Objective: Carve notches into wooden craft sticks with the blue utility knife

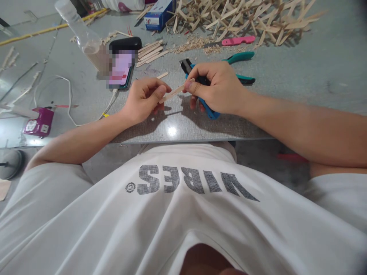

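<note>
A thin wooden craft stick is held slanting above the table by both hands. My left hand pinches its lower left end between thumb and fingers. At the upper right end, my right hand grips it with thumb and forefinger. Partly hidden under the right hand lies a blue tool with a black head; whether the hand touches it I cannot tell. Beyond that hand, pliers with teal handles lie on the table. Another wooden stick lies just behind my left hand.
Flat craft sticks lie in a small stack, near a phone and a bottle. Farther back are a pink-handled knife, wood shavings and a heap of joined sticks. A purple device stands left.
</note>
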`<move>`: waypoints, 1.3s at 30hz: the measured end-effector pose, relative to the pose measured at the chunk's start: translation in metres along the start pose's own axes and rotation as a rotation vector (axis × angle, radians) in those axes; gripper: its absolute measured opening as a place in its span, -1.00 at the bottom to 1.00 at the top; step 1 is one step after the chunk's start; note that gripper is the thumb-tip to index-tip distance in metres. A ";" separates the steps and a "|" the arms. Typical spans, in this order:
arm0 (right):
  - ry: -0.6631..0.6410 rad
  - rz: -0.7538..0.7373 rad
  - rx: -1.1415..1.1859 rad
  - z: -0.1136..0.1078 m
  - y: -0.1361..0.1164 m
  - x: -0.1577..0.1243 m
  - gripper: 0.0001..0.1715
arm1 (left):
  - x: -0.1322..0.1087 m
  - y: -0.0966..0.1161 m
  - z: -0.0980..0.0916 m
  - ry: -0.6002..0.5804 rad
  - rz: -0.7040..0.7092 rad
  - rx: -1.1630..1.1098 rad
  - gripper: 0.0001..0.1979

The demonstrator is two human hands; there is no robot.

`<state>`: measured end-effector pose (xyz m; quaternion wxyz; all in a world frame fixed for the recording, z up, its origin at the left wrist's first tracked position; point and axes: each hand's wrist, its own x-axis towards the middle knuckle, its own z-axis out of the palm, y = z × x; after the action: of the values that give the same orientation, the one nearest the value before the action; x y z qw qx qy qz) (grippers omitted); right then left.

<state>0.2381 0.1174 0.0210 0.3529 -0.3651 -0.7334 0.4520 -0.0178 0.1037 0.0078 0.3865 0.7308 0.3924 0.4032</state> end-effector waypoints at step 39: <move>-0.151 -0.282 -0.008 0.004 -0.002 -0.007 -0.33 | -0.007 0.006 0.004 -0.149 0.066 0.057 -0.45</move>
<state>0.2376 0.1092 0.0202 0.3552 -0.2250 -0.8035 0.4213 -0.0149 0.0944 0.0097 0.3800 0.7821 0.3494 0.3489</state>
